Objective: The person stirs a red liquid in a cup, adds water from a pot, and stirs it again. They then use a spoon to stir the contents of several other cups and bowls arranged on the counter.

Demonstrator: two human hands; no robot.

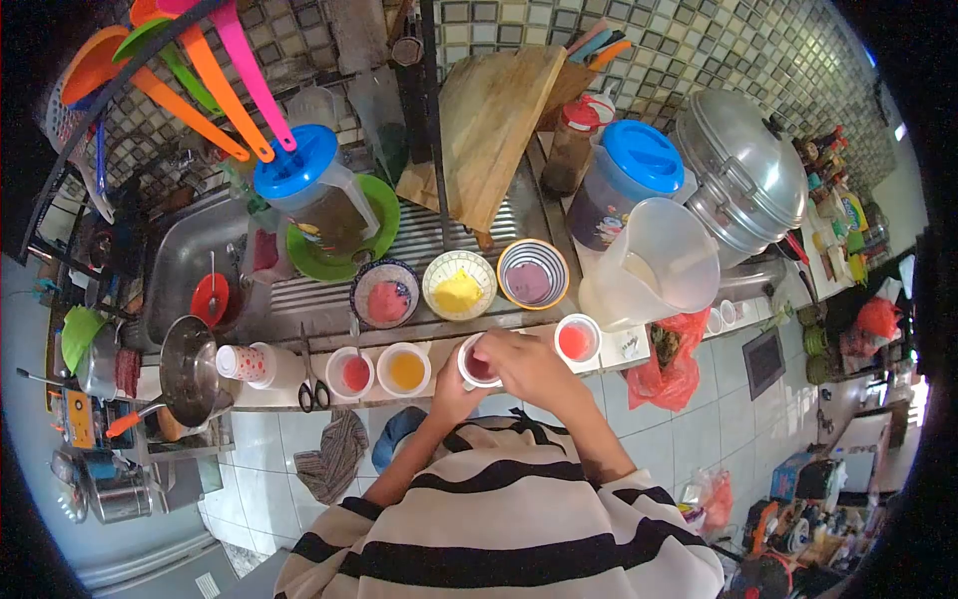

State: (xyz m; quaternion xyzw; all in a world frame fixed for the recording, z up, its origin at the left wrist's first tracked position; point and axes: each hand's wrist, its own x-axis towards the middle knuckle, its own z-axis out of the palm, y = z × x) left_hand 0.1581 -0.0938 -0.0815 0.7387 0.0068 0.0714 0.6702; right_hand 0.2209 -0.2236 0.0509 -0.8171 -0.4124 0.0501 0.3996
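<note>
A white cup [480, 368] with dark reddish contents is at the counter's front edge. My left hand [457, 390] is wrapped round its left side. Over the cup's right side, my right hand [518, 367] has its fingers closed together at the opening; whatever they pinch is hidden. To the left stand a cup of orange liquid [406, 371] and a cup of red liquid [355, 374]. Another red-filled cup [576, 340] is to the right. Behind them are bowls with pink [387, 300], yellow [458, 292] and purple [527, 283] contents.
Black scissors [313, 391], stacked paper cups [242, 363] and a frying pan [197, 371] lie at the left. A large translucent pitcher [667, 262] and a red plastic bag [671, 371] are at the right. A sink [188, 262] is behind, at the left.
</note>
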